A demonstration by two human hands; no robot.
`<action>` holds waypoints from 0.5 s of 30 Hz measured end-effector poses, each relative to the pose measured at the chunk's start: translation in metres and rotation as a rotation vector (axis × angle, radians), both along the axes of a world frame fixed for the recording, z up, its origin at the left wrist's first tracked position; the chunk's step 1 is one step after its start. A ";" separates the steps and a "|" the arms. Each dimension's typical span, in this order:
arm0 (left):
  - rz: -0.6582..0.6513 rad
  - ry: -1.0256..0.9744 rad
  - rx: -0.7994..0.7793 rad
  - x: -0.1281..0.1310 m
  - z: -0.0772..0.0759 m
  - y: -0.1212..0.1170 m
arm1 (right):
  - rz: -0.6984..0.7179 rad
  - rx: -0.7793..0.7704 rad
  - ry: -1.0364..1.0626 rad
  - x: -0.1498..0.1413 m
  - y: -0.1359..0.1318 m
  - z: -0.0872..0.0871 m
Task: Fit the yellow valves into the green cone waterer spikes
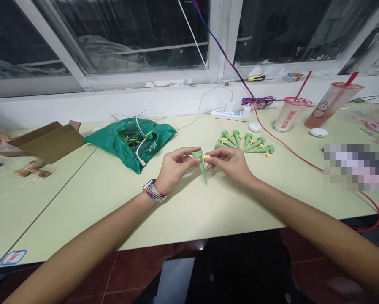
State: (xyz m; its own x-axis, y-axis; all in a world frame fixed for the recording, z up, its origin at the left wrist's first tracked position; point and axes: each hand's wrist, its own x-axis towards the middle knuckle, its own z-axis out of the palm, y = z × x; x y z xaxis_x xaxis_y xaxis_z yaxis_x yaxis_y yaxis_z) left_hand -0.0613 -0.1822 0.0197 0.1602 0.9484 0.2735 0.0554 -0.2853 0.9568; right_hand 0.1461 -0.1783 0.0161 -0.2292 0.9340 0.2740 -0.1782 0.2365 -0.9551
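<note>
Over the middle of the table, my left hand [176, 167] pinches a green plastic watering spike [202, 169], its wide cap up and its point down. A small yellow valve [205, 158] is at the spike's side, gripped between the fingertips of my right hand [230, 164]. Whether the valve is seated in the spike cannot be made out. Just beyond my right hand, several green spikes [248, 139] with yellow valves lie fanned out on the table. To the left lies an open green plastic bag [120, 141] with more green parts inside.
A white cable [142, 145] lies across the bag. Behind are a power strip [229, 114] and a coiled red-blue wire [259, 101]. Two drink cups [291, 114] stand at right, near white round objects [318, 132]. A cardboard box [50, 141] sits at left.
</note>
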 end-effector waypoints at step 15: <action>-0.152 -0.141 -0.165 -0.001 -0.004 -0.002 | 0.011 0.086 -0.032 0.002 -0.007 -0.005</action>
State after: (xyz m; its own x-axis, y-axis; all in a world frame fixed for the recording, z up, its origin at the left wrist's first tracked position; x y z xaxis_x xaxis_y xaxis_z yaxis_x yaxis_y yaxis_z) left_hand -0.0620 -0.1840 0.0154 0.2760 0.9499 0.1469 -0.1135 -0.1196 0.9863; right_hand 0.1482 -0.1849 0.0115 -0.2489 0.9048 0.3455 -0.1512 0.3160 -0.9366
